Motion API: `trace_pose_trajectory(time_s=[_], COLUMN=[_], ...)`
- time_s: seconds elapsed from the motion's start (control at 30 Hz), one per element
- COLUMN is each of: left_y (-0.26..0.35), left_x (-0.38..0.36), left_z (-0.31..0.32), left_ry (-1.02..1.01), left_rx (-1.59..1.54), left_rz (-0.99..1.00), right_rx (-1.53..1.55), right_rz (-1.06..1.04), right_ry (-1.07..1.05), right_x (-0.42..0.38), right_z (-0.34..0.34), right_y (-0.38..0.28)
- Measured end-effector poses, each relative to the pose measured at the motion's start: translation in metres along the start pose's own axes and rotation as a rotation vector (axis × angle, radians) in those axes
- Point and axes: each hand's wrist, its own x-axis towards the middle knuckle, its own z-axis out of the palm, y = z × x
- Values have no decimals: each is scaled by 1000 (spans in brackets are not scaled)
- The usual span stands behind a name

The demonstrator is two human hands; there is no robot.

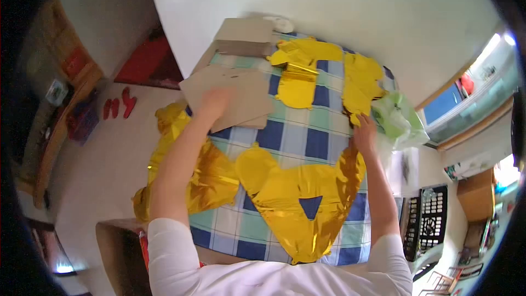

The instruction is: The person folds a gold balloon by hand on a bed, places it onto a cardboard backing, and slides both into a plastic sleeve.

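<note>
My left hand [217,102] is over the front cardboard sheet [244,90], its fingers blurred against the brown surface. At the right side of the bed, my right hand [365,131] has its fingers closed at the lower tip of a flat gold foil balloon [362,79]. Below and between my arms lies a large gold foil balloon [285,186], V-shaped towards me with a triangular hole. Its right arm reaches up close under my right hand. Another crumpled gold foil balloon [211,178] lies at the left edge, partly behind my left forearm.
A blue-and-green checked cloth [320,142] covers the bed. Further back are another gold balloon [297,85], a cardboard stack [244,35] and a white roll [280,24]. A green-and-white plastic bag [399,120] sits right; an open cardboard box [118,252] stands lower left.
</note>
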Motion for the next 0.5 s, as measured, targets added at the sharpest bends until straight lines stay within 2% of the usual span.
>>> trace_pose_trajectory(time_s=[0.03,0.1,0.13,0.23,0.3,0.33,0.4,0.5], left_y=[-3,-18,-24,-34,-23,-15,-11,-17], left_x=[-1,-7,-9,-9,-6,-3,-6,-23], left_z=[-1,2,3,1,3,1,-7,-15], left_ry=[-58,105,183,134,52,14,21,-24], left_rx=[53,-47,-97,-172,-10,72,57,-47], left_rz=[-19,122,184,207,62,-8,7,46], right_rx=[15,64,45,-16,-72,-80,-93,71], right_rz=[60,166,155,56,-73,-51,-16,68], right_ry=[-63,-192,-191,-151,-66,-99,-163,-91], right_x=[10,28,33,45,48,51,61,62], right_z=[-1,2,3,6,9,14,26,32], right_y=[7,12,14,10,4,7,17,27])
